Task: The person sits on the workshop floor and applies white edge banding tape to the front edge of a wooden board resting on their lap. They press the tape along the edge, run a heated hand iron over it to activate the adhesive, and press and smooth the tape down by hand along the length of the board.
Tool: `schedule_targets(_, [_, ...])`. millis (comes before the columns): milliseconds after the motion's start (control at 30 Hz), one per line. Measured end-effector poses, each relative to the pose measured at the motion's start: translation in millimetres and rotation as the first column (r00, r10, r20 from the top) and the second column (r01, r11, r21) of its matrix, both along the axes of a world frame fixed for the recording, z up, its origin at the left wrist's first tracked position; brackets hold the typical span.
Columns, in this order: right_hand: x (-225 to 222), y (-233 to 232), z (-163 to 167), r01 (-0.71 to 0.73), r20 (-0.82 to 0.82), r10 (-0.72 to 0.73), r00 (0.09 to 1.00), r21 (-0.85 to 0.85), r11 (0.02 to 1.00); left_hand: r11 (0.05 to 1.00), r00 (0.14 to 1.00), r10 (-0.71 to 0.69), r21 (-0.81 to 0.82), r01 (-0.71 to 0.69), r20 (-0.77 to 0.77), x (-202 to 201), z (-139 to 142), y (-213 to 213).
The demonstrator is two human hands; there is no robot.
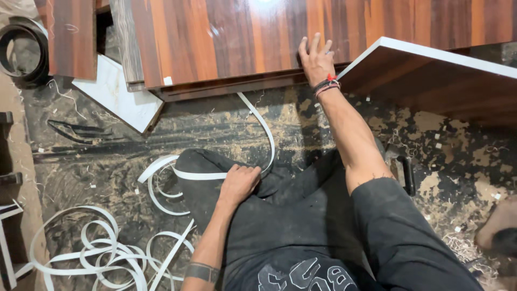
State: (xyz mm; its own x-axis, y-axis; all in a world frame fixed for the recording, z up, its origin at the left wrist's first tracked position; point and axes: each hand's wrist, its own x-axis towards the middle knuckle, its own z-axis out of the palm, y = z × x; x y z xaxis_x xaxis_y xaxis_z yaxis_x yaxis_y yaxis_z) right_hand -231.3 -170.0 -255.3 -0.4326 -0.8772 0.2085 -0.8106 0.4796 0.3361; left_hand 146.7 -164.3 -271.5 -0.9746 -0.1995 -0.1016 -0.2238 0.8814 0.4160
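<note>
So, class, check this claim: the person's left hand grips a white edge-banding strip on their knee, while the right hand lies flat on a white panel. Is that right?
Not quite. The head view shows the right hand flat on a glossy wood-grain panel, brown and not white. The rest holds: the left hand grips the white edge-banding strip on the knee.

Sawdust-covered floor (pixel 226 126): laminated wood panels (pixel 258 37) at top edge, white edge-band strips (pixel 102 250) coiled bottom-left, black roll (pixel 24 54) top-left corner.
</note>
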Motion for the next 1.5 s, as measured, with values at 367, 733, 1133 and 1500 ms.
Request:
schedule_targets(367, [21, 43, 11, -0.062, 0.158, 0.054, 0.986, 0.046, 0.997, 1.0, 0.999, -0.029, 0.002, 0.029, -0.033, -4, 2, 0])
schedule_targets(733, [28, 29, 11, 0.073, 0.179, -0.085, 0.98, 0.075, 0.994, 0.994, 0.997, -0.052, -0.1, 0.047, -0.05, 1, 8, 10])
schedule_targets(1133, [91, 54, 88, -0.181, 0.4, 0.157, 0.903, 0.021, 0.983, 0.922, 0.999, 0.013, -0.386, -0.027, -0.038, -4, 21, 21])
schedule_targets(1500, [96, 80, 76, -0.396, 0.15, 0.407, 0.901, -0.098, 0.913, 0.96, 0.967, -0.195, -0.236, 0.153, -0.164, 24, 18, 37])
